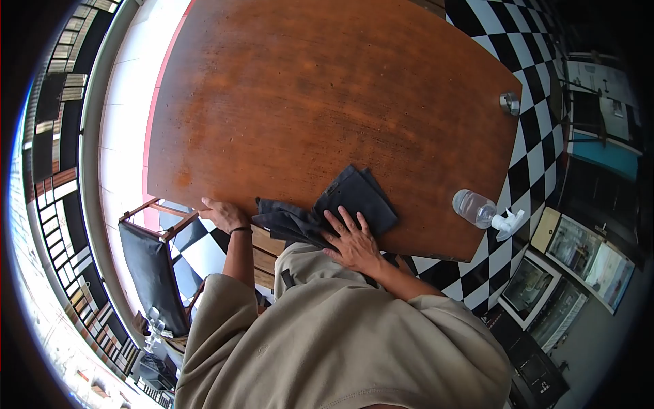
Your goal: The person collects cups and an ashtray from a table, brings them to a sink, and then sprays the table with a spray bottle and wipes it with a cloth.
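Observation:
A dark grey cloth (pixel 357 199), partly folded and partly crumpled, lies at the near edge of the brown wooden table (pixel 300 102). My right hand (pixel 354 240) rests flat on the cloth with its fingers spread. At the table's near left edge is my left hand (pixel 225 215), touching the edge with its fingers extended and nothing visible in them. A dark band circles the left wrist. To the right of the cloth, a clear spray bottle (pixel 475 208) with a white nozzle stands near the table's right corner.
A small glass ashtray-like dish (pixel 509 103) sits at the far right edge. Beside my left arm is a chair with a black padded back (pixel 151 273). Black-and-white checkered floor (pixel 524 146) borders the table, and glass-fronted cabinets (pixel 579 249) stand at the right.

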The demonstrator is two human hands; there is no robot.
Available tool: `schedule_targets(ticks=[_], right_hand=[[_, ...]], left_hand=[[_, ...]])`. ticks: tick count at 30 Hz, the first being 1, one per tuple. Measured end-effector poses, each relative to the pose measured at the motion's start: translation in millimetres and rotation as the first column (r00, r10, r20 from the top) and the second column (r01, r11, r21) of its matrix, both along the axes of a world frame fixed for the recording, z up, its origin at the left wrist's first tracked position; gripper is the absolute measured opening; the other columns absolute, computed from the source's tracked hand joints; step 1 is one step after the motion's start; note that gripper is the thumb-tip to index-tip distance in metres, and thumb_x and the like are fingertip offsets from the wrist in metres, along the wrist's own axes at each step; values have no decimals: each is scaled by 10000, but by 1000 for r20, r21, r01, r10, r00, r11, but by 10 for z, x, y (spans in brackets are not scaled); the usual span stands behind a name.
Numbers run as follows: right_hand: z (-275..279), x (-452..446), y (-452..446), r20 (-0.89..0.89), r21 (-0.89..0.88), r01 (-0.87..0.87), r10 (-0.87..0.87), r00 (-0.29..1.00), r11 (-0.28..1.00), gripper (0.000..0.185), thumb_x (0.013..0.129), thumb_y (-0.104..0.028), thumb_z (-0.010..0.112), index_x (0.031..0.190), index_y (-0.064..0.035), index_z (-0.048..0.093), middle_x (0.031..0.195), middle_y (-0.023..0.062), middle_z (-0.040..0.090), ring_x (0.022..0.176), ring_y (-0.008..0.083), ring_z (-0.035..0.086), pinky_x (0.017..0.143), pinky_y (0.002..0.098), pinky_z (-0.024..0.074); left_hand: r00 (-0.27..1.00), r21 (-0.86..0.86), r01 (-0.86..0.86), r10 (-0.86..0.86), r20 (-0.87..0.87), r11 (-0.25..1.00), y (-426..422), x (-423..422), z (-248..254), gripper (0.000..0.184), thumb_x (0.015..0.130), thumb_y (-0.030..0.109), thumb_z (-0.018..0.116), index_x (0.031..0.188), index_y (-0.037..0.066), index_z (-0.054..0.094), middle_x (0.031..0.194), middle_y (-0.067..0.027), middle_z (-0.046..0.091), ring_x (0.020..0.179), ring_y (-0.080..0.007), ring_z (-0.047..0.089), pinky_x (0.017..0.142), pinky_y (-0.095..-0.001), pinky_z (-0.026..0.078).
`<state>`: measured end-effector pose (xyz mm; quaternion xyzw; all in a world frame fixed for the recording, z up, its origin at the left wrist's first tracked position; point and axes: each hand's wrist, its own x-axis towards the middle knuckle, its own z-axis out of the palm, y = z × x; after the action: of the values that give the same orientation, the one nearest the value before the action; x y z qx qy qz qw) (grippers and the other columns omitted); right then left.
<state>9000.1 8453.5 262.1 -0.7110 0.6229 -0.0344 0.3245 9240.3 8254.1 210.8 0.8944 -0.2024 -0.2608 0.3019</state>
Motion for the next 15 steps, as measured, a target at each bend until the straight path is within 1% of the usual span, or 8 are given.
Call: schedule_targets(ticks=[2, 3, 4, 5, 8, 10, 12, 15], right_hand=[[-49, -52, -104, -15, -76, -23, 22, 1000, 997, 530, 914, -564, 563, 1362, -282, 588, 1644, 27, 203, 1512, 301, 159, 1178, 595, 183], [-93, -102, -192, -37, -114, -35, 31, 999, 993, 554, 905, -598, 553, 1365, -290, 586, 1642, 25, 209, 1511, 301, 162, 1178, 595, 184], [-131, -166, -316, -61, -154, -47, 38, 997, 987, 579, 896, -631, 543, 1368, -299, 584, 1641, 22, 215, 1509, 302, 165, 1177, 594, 186], [-121, -218, -476, -74, -173, -41, 28, 997, 984, 668, 848, -680, 571, 1410, -322, 542, 1635, 22, 237, 1506, 305, 177, 1175, 608, 176], [-156, -460, -1060, -105, -276, -24, -6, 994, 961, 763, 813, -729, 575, 1455, -328, 486, 1629, 34, 255, 1501, 315, 195, 1176, 618, 162], [-137, -703, -1575, -176, -300, -36, -19, 984, 953, 816, 798, -760, 565, 1482, -332, 445, 1625, 49, 265, 1496, 326, 209, 1177, 625, 156], [-233, -1046, -2145, -229, -371, -19, -71, 971, 928, 840, 797, -799, 527, 1489, -332, 432, 1620, 65, 271, 1494, 340, 212, 1173, 644, 160], [-377, -1690, -3086, -302, -476, 80, -248, 920, 876, 859, 795, -828, 491, 1498, -341, 411, 1623, 73, 265, 1492, 346, 220, 1171, 656, 138]], left_hand=[[1000, -17, 9, -9, 12, 1000, -13, -25, 11, 641, 1036, 501, 298, 1464, 25, 267, 1284, -323, 539, 1133, -434, 588, 983, -486, 456], [1000, -12, 18, -18, 21, 1000, -20, -144, 209, 638, 1032, 507, 291, 1466, 41, 266, 1271, -319, 554, 1128, -421, 597, 987, -480, 459], [1000, -11, 19, -18, 13, 1000, -20, -157, 219, 641, 1031, 510, 291, 1469, 44, 263, 1265, -316, 560, 1124, -419, 599, 988, -479, 458], [1000, -10, 22, -22, 6, 1000, -23, -147, 218, 644, 1030, 514, 291, 1471, 46, 261, 1259, -314, 566, 1121, -416, 602, 990, -478, 457], [1000, -13, 27, -26, 11, 1000, -23, -49, 74, 663, 1025, 526, 288, 1496, 62, 235, 1243, -311, 584, 1123, -417, 606, 994, -477, 453], [1000, -24, 4, -3, 28, 1000, -27, -37, 26, 672, 1023, 530, 289, 1504, 65, 225, 1253, -312, 581, 1135, -419, 603, 996, -478, 450], [1000, -9, 22, -22, -6, 1000, 3, -48, 107, 699, 1019, 543, 285, 1517, 60, 203, 1276, -313, 574, 1151, -427, 597, 1004, -477, 442], [1000, 9, 24, -25, 20, 1000, -49, -74, 110, 708, 1019, 548, 286, 1520, 56, 198, 1281, -316, 571, 1143, -432, 600, 999, -483, 443]])
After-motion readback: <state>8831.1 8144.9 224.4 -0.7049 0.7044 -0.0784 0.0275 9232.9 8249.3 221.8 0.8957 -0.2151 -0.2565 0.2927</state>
